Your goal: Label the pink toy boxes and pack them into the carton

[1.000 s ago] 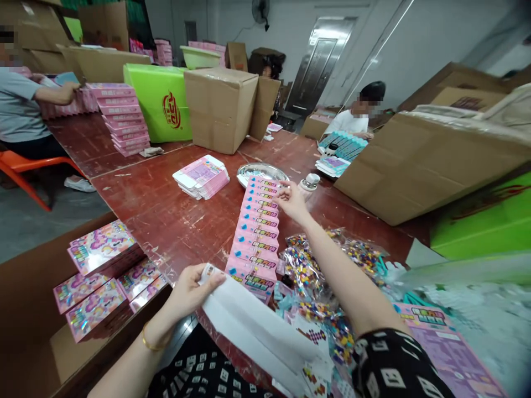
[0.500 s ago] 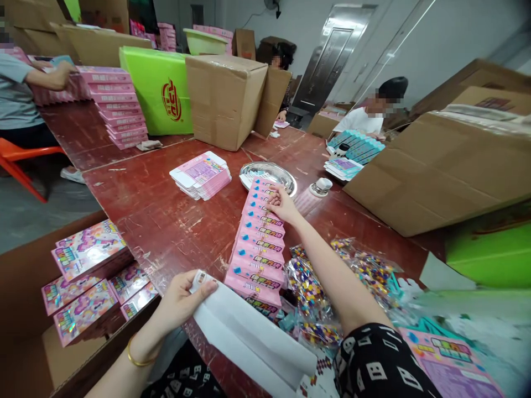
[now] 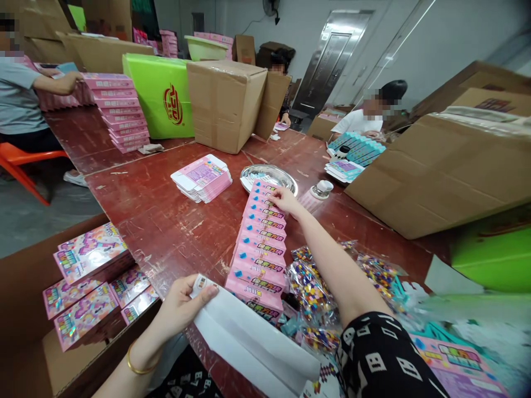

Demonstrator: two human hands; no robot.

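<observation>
My left hand (image 3: 185, 304) grips one end of several long white folded paper sheets (image 3: 249, 334), thumb on top. They slant across the table's front edge toward my right sleeve. Beyond the paper, a row of overlapping pink boxes (image 3: 259, 249) with colourful lettering runs away from me. At its far end my right hand (image 3: 284, 200) touches the boxes with its fingers curled together; whatever is between the fingertips is hidden. Beneath my right forearm lie clear bags of coloured beads (image 3: 311, 287).
A metal tray (image 3: 282, 176) with small packets, a stack of flattened pink cartons (image 3: 202, 178) and a bottle (image 3: 321, 189) stand beyond. An open cardboard box (image 3: 74, 342) at left holds finished-looking pink boxes (image 3: 89, 251). Large cartons (image 3: 228, 105) border the table; other people sit around it.
My right hand's fingers have come down onto the far pink boxes, from curled just above them. My left hand keeps its hold on the white paper. The view has tilted slightly.
</observation>
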